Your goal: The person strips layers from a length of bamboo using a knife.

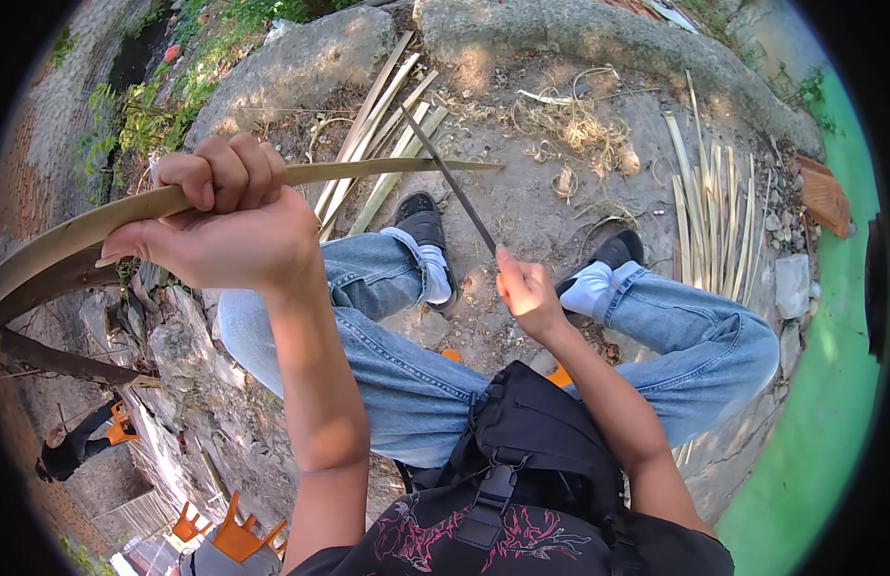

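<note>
My left hand [224, 206] is closed around a long, flat, greenish-tan bamboo strip [359, 168]. One part of the strip bends away past the left edge of the head view; the other runs right to a narrow tip. In my right hand [529, 293] is a knife [455, 187] with a long, thin, dark blade slanting up and left. The blade crosses the strip near its tip; whether they touch I cannot tell. The knife's handle is hidden in my fingers. My legs in blue jeans are bent wide on either side.
Cut bamboo strips [378, 144] lie beyond my left foot, and a second bundle [714, 216] lies at the right. Curly shavings [584, 130] sit between them. A stone kerb [599, 38] borders the far side, a green wall [829, 384] the right. Orange chairs [239, 538] and another person [75, 451] are lower left.
</note>
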Tool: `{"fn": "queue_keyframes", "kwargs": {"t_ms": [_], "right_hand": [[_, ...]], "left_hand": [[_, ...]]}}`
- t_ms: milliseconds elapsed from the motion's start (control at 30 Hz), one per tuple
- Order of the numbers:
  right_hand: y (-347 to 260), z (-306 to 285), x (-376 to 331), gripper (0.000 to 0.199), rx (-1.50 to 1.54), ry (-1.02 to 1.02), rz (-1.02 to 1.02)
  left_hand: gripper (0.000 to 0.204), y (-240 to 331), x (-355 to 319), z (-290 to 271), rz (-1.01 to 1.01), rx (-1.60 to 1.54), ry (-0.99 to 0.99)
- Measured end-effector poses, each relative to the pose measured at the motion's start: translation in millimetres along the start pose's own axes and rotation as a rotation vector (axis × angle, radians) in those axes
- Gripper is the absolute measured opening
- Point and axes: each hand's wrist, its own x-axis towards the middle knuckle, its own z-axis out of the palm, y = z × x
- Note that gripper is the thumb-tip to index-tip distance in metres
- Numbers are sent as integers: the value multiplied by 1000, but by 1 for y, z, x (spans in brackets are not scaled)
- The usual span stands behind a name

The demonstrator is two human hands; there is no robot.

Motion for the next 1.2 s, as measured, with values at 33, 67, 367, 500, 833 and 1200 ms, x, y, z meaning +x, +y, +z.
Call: {"fn": "queue_keyframes", "kwargs": {"t_ms": [33,67,367,500,833,1200], "right_hand": [[-5,3,-6,64,94,-63,-56],[6,4,0,65,86,-10,-89],[-6,8,-7,66,98,-58,-102],[31,3,28,66,-160,21,46],[55,3,32,64,-102,35,-5],[70,-9,34,64,-133,27,55]], "left_hand": [[69,0,-1,-2,-7,5,11],[70,0,0,0,-3,-18,-6],[69,2,-3,4,9,102,41],[69,-6,2,-4,36,75,76],[69,-3,-1,-7,1,122,124],[69,-10,1,-10,13,49,54]]}}
